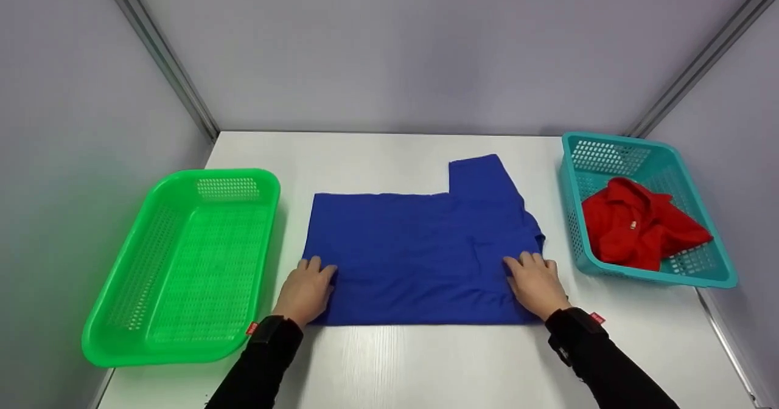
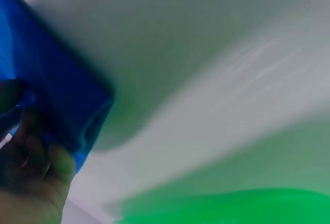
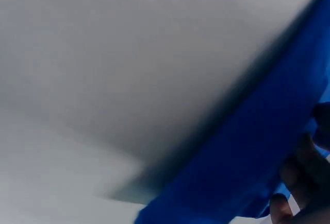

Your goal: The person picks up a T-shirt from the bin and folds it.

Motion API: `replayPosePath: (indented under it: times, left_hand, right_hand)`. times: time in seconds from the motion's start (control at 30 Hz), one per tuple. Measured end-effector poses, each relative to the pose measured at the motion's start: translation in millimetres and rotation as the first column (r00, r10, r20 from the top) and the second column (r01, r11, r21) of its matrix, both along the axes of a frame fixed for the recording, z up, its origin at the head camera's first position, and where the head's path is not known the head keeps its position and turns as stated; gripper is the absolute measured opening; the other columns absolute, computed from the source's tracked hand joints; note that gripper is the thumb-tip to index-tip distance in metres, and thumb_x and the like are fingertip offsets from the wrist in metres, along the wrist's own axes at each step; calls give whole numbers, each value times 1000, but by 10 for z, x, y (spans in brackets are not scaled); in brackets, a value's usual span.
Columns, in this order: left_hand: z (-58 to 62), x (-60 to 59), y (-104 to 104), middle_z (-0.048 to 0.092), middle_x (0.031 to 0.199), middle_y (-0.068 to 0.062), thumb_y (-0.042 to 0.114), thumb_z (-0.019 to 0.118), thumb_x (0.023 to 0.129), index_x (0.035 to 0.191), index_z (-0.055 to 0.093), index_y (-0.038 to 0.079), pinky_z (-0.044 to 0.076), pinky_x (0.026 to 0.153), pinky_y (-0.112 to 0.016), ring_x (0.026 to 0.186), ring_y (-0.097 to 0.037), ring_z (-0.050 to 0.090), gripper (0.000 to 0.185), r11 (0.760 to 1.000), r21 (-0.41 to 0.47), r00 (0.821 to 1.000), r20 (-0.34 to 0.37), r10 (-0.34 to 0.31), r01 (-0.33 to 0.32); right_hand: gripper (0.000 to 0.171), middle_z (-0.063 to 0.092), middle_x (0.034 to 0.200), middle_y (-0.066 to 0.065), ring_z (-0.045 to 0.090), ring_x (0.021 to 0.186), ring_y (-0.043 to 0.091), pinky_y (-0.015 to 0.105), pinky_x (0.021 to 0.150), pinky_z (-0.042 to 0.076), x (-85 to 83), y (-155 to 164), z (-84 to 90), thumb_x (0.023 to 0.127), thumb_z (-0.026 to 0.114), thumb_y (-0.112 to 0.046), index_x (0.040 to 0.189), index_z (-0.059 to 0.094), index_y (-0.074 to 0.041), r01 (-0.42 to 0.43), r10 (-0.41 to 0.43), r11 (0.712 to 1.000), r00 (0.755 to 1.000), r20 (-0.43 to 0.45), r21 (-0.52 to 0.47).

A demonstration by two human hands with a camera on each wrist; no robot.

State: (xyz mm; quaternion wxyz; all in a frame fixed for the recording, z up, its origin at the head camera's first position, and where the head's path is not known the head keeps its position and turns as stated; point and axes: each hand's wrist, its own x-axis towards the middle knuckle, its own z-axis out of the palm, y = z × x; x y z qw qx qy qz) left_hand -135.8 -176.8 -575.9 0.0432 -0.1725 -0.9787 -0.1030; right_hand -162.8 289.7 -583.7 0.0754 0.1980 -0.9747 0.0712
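A blue T-shirt (image 1: 401,244) lies folded on the white table, one sleeve (image 1: 484,174) sticking out from its far edge at the right. At the shirt's left edge, my left hand (image 1: 306,290) pinches the cloth; the left wrist view shows its thumb and fingers (image 2: 61,162) on either side of the fabric. My right hand (image 1: 537,284) grips the opposite edge near the collar end. In the right wrist view its curled fingers (image 3: 299,175) are at the cloth, partly cut off by the frame. Small wrinkles run across the shirt's near half.
To the left stands a bright green basket (image 1: 263,263) with nothing in it. On the right a teal basket (image 1: 569,208) holds a crumpled red garment (image 1: 636,223). Grey panels (image 1: 389,50) enclose the table (image 1: 389,366) at the back and both sides.
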Motion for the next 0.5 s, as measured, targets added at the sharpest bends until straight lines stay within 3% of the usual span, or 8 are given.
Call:
replayPosePath:
  times: [0.1,0.17,0.23,0.33,0.4,0.5]
  left_hand:
    - [7,-34,-25,57,123,-25,10,85,85,103,69,0,52,94,-54,116,-46,55,26,999,11,998,-59,-34,35]
    - [25,-50,-30,57,131,-25,9,86,84,98,67,1,48,104,-55,128,-48,53,25,998,19,997,-50,-62,63]
    - [48,-60,-25,60,130,-24,9,86,84,96,65,1,48,106,-55,129,-47,54,25,996,29,997,-13,-82,83]
    - [76,-66,-5,63,122,-20,10,83,87,108,64,1,53,94,-55,118,-42,61,30,997,6,996,52,-74,74]
    - [84,-67,10,64,121,-19,12,82,90,123,63,1,53,90,-56,114,-40,62,40,999,-17,995,92,-47,49]
    - [86,-58,28,68,123,-19,16,80,92,139,58,2,51,92,-58,114,-40,63,53,999,-53,991,137,0,7]
  right_hand:
    - [21,56,130,29,45,132,56,72,107,34,-68,-17,20,84,80,-2,97,62,0,-23,24,999,1000,20,-38]
    - [24,53,140,31,37,139,62,76,112,25,-111,-23,31,82,78,0,88,56,-3,-39,42,998,997,58,-52]
    - [26,56,137,30,42,137,60,78,113,19,-145,-32,52,81,77,1,89,53,-4,-41,47,997,994,96,-58]
    - [34,63,122,24,57,122,51,82,111,14,-178,-50,91,80,78,-1,106,56,0,-22,27,999,993,115,-44]
    - [54,65,116,22,60,115,47,84,109,10,-194,-59,121,80,79,-4,128,55,3,3,1,999,991,131,-32]
    - [72,68,123,26,59,116,49,85,108,8,-208,-67,153,82,78,-9,147,49,4,34,-32,999,981,193,-7]
